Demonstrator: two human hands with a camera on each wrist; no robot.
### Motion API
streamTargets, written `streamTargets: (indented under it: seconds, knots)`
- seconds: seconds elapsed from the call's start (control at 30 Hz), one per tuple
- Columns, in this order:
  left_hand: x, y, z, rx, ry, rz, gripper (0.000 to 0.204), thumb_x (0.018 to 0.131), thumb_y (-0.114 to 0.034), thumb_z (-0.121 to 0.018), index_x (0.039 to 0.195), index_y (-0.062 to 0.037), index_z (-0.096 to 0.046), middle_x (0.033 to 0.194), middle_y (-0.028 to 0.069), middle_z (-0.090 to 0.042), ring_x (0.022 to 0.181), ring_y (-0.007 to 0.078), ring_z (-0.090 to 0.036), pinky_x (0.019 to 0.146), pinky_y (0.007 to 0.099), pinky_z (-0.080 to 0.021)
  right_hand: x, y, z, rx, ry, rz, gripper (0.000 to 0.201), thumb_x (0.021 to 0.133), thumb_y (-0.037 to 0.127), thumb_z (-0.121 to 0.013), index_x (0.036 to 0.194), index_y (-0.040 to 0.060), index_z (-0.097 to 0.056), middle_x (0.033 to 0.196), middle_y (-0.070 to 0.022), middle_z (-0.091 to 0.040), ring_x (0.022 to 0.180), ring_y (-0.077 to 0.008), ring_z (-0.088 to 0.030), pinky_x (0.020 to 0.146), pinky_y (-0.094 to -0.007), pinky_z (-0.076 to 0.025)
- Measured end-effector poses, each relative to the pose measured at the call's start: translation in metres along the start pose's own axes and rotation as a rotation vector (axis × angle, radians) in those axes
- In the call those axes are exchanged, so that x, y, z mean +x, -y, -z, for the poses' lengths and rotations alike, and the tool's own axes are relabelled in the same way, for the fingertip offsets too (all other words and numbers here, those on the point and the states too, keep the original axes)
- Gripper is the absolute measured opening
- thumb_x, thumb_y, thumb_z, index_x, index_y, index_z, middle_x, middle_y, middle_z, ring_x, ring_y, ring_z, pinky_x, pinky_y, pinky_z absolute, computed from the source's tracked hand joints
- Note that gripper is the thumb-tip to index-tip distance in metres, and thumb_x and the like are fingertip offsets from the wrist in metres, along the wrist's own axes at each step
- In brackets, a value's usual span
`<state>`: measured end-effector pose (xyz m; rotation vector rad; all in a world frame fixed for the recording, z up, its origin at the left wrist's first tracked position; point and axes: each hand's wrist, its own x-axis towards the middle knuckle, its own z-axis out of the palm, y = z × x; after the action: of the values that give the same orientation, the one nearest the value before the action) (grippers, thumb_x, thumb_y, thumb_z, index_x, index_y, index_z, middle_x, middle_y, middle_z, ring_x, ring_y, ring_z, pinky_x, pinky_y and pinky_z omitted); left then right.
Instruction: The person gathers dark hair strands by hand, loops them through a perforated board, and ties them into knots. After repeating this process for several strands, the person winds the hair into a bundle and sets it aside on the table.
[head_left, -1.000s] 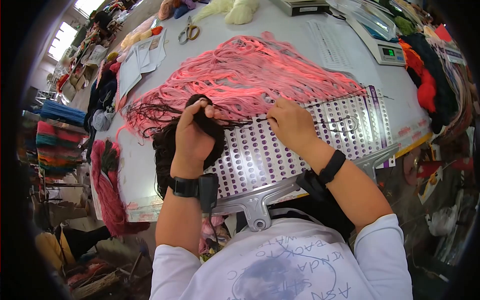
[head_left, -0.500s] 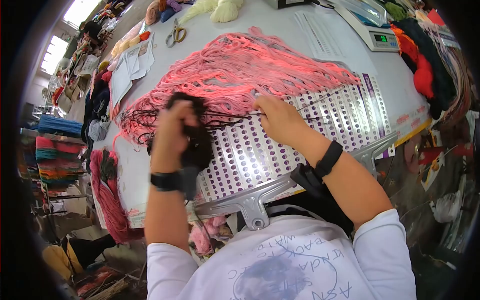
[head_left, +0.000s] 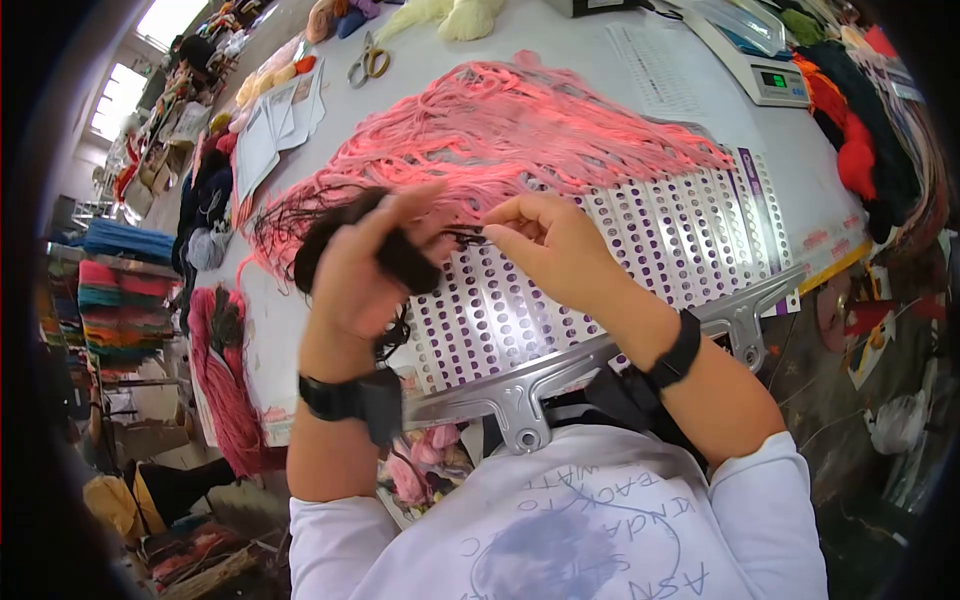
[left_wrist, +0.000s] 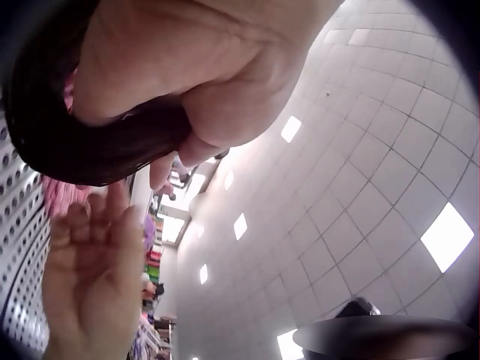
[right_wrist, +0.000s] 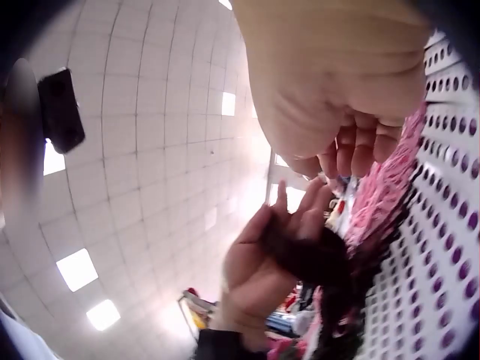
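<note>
A skein of dark brown yarn (head_left: 408, 262) hangs looped round my left hand (head_left: 350, 275), which grips it between thumb and fingers. Seen in the left wrist view, the dark loop (left_wrist: 97, 161) curves thickly round the base of the thumb. Loose brown strands stretch from the skein to my right hand (head_left: 560, 250), whose thumb and forefinger pinch them just to the right. In the right wrist view, the other fingers (right_wrist: 360, 154) are curled in. Beneath both hands lie a spread of pink yarn (head_left: 480, 130) and a white card with rows of holes (head_left: 620, 240).
Scissors (head_left: 368, 65) and paper sheets (head_left: 283, 115) lie at the back left of the table. A digital scale (head_left: 770, 80) stands back right, beside red yarn (head_left: 853, 160). Dark pink yarn (head_left: 228, 390) hangs over the left edge. A metal bracket (head_left: 520, 400) runs along the front.
My right hand has come left, close to the left hand. The long brown strand that trailed across the card to the right is gone from there. My left hand has turned, its fingers pointing more rightward.
</note>
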<state>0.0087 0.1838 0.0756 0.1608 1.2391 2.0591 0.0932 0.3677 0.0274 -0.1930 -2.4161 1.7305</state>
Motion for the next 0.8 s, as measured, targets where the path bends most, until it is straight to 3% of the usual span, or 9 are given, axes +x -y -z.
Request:
streamTargets:
  seconds: [0.07, 0.2, 0.27, 0.3, 0.53, 0.63, 0.7, 0.8]
  knots:
    - [-0.006, 0.02, -0.012, -0.048, 0.131, 0.131, 0.04, 0.096, -0.022, -0.045, 0.126, 0.0045, -0.05, 0.114, 0.0121, -0.059, 0.107, 0.0219, -0.057, 0.086, 0.0361, -0.049, -0.012, 0.027, -0.001, 0.505, 0.143, -0.108, 0.018, 0.087, 0.012, -0.063, 0.096, -0.0028, -0.064, 0.081, -0.0022, -0.063, 0.074, -0.0065, -0.06, 0.062, -0.021, -0.048]
    - [-0.019, 0.032, -0.031, -0.104, 0.136, 0.141, 0.045, 0.097, -0.025, -0.043, 0.13, 0.0046, -0.046, 0.12, 0.0139, -0.057, 0.105, 0.0208, -0.057, 0.087, 0.0362, -0.049, -0.023, 0.031, -0.003, 0.551, 0.192, -0.204, 0.016, 0.087, 0.011, -0.062, 0.095, -0.0031, -0.064, 0.086, -0.0041, -0.064, 0.077, -0.0081, -0.061, 0.065, -0.0213, -0.05]
    - [-0.021, 0.034, -0.026, -0.135, 0.172, 0.16, 0.045, 0.096, -0.024, -0.043, 0.131, 0.0047, -0.046, 0.121, 0.0133, -0.057, 0.105, 0.0208, -0.058, 0.087, 0.0366, -0.048, -0.025, 0.028, -0.008, 0.664, 0.118, -0.187, 0.013, 0.082, 0.01, -0.064, 0.085, -0.0025, -0.064, 0.069, -0.0023, -0.061, 0.059, -0.0063, -0.054, 0.053, -0.0214, -0.043]
    - [-0.023, 0.034, -0.029, -0.162, 0.165, 0.157, 0.045, 0.096, -0.023, -0.044, 0.131, 0.0049, -0.046, 0.12, 0.0129, -0.057, 0.105, 0.0205, -0.058, 0.087, 0.0361, -0.049, -0.028, 0.027, -0.007, 0.729, 0.112, -0.212, 0.012, 0.082, 0.009, -0.064, 0.085, -0.0023, -0.064, 0.069, -0.0017, -0.061, 0.06, -0.0062, -0.054, 0.054, -0.0209, -0.043]
    - [-0.028, 0.041, -0.028, -0.156, 0.112, 0.149, 0.043, 0.094, -0.021, -0.047, 0.128, 0.0056, -0.049, 0.121, 0.0123, -0.057, 0.104, 0.0201, -0.058, 0.088, 0.0359, -0.049, -0.032, 0.03, -0.012, 0.569, 0.096, -0.176, 0.011, 0.083, 0.005, -0.06, 0.089, -0.0036, -0.063, 0.07, -0.0013, -0.06, 0.061, -0.0057, -0.054, 0.055, -0.0204, -0.043]
    - [-0.032, 0.038, -0.035, -0.177, 0.045, 0.114, 0.044, 0.094, -0.022, -0.047, 0.127, 0.0058, -0.05, 0.119, 0.0126, -0.058, 0.101, 0.0197, -0.058, 0.086, 0.0355, -0.049, -0.034, 0.029, -0.009, 0.775, 0.13, -0.196, 0.012, 0.083, 0.001, -0.057, 0.092, -0.0045, -0.062, 0.08, -0.0032, -0.063, 0.063, -0.0055, -0.055, 0.056, -0.0209, -0.044]
    - [-0.032, 0.038, -0.031, -0.17, 0.066, 0.12, 0.043, 0.094, -0.022, -0.047, 0.127, 0.0061, -0.05, 0.117, 0.0134, -0.059, 0.101, 0.0199, -0.058, 0.086, 0.0357, -0.049, -0.035, 0.028, -0.006, 0.875, 0.169, -0.156, 0.009, 0.083, -0.001, -0.055, 0.088, -0.004, -0.061, 0.096, -0.0063, -0.064, 0.067, -0.0058, -0.055, 0.059, -0.0208, -0.044]
    - [-0.031, 0.038, -0.022, -0.177, 0.12, 0.133, 0.042, 0.094, -0.021, -0.047, 0.125, 0.0069, -0.051, 0.113, 0.0149, -0.06, 0.101, 0.0205, -0.058, 0.086, 0.0363, -0.05, -0.038, 0.027, -0.003, 0.833, 0.219, -0.127, 0.005, 0.085, 0.004, -0.055, 0.084, 0.0008, -0.059, 0.096, -0.0061, -0.062, 0.078, -0.0099, -0.058, 0.07, -0.0253, -0.049]
